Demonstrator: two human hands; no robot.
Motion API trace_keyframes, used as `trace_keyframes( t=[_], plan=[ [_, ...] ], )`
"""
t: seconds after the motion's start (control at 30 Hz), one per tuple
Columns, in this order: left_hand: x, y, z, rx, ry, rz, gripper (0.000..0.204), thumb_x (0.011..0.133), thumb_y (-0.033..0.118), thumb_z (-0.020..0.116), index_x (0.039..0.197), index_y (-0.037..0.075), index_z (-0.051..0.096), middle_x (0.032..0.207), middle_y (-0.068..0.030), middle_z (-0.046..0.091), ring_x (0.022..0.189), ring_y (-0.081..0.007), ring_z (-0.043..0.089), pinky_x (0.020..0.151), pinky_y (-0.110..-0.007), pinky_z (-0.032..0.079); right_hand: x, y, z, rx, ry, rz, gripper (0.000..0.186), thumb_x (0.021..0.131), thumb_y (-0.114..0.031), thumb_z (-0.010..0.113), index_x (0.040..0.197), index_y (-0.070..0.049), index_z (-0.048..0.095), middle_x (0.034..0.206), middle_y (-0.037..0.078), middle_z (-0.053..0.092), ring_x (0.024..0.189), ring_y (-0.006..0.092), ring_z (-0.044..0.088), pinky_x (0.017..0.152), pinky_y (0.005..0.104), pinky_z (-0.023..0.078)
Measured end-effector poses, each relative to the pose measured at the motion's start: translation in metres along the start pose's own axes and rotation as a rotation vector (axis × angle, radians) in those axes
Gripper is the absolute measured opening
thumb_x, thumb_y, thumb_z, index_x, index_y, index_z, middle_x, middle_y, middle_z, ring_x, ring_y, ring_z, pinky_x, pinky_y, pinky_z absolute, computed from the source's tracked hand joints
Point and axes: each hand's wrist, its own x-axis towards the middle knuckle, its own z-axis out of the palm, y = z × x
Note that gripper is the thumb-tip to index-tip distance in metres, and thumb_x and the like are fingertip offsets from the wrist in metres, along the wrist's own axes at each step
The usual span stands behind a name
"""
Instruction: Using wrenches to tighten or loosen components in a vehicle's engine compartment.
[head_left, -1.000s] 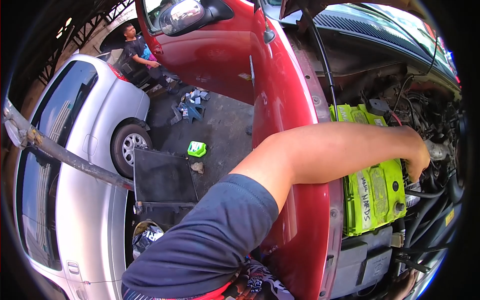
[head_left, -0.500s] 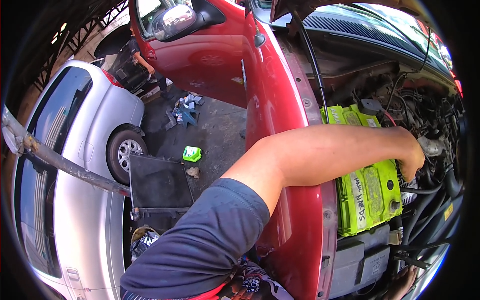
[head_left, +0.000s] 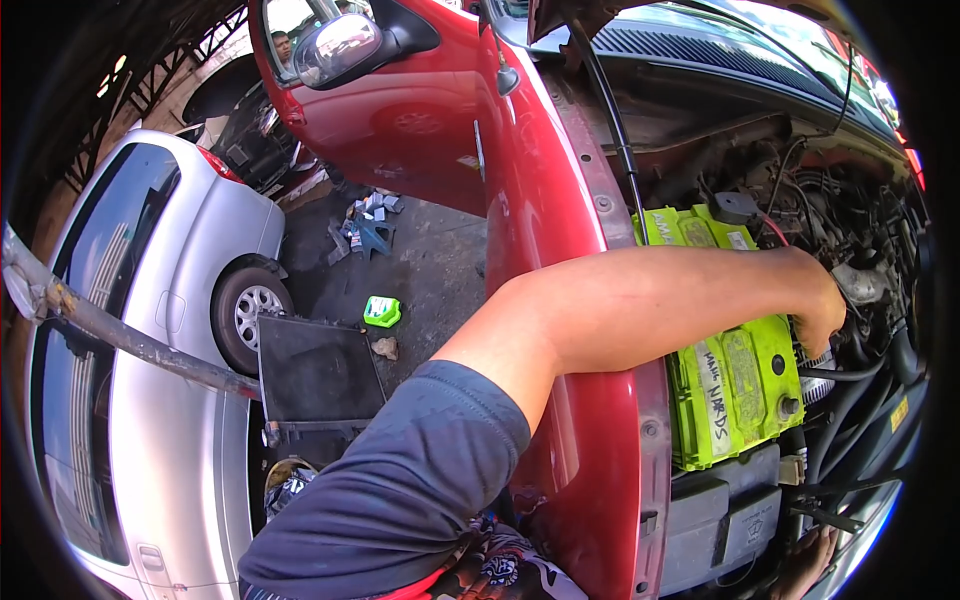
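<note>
My left arm reaches across the red fender, passing over a lime-green car battery [head_left: 735,390]. Beyond the battery, my left hand [head_left: 822,308] hangs down into the engine bay with its fingers bunched together. Its fingertips are beside a ribbed metal part [head_left: 818,378] and a black hose [head_left: 845,374]; whatever they grip is hidden. Low at the right edge, my right hand [head_left: 808,562] shows only in part, near the front of the car below a dark bracket [head_left: 830,518]. Its fingers are mostly hidden.
A black prop rod [head_left: 612,120] stands beside the battery. The red door [head_left: 400,120] is open. Left are a silver car [head_left: 180,350], a pole [head_left: 130,325], a radiator-like panel [head_left: 315,365] and a green container [head_left: 382,311] on the floor.
The view has shifted slightly. My left hand stays at nearly the same spot past the battery. A person in the background has moved and now shows through the door window.
</note>
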Motion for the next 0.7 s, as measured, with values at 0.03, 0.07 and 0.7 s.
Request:
trace_keyframes(
  t=[0.03, 0.07, 0.7],
  plan=[
    [0.001, 0.0, 0.001, 0.008, 0.004, 0.004, 0.055, 0.085, 0.035, 0.059, 0.133, 0.009, 0.065, 0.138, -0.0104, 0.061, 0.126, -0.0286, 0.057, 0.103, -0.043, 0.046, 0.001, 0.002, -0.001, 0.002, -0.003, 0.002, 0.027, 0.096, -0.024, 0.063, 0.11, -0.001, 0.059, 0.073, 0.003, 0.051, 0.069, 0.0137, 0.05, 0.066, 0.0309, 0.042],
    [0.001, 0.0, 0.001, 0.016, 0.008, 0.008, 0.054, 0.085, 0.034, 0.059, 0.133, 0.008, 0.065, 0.138, -0.0105, 0.061, 0.126, -0.0285, 0.057, 0.103, -0.043, 0.046, 0.003, 0.003, -0.003, 0.003, -0.006, 0.005, 0.027, 0.096, -0.024, 0.063, 0.111, -0.001, 0.059, 0.073, 0.003, 0.051, 0.069, 0.0135, 0.05, 0.066, 0.0307, 0.042],
    [0.001, -0.001, 0.002, 0.03, 0.002, 0.007, 0.054, 0.085, 0.035, 0.059, 0.132, 0.008, 0.065, 0.138, -0.0101, 0.062, 0.125, -0.0283, 0.058, 0.102, -0.043, 0.047, 0.015, 0.023, -0.021, 0.026, -0.051, 0.046, 0.029, 0.098, -0.025, 0.061, 0.118, -0.005, 0.058, 0.076, -0.001, 0.051, 0.07, 0.0094, 0.05, 0.065, 0.0268, 0.043]
  ],
)
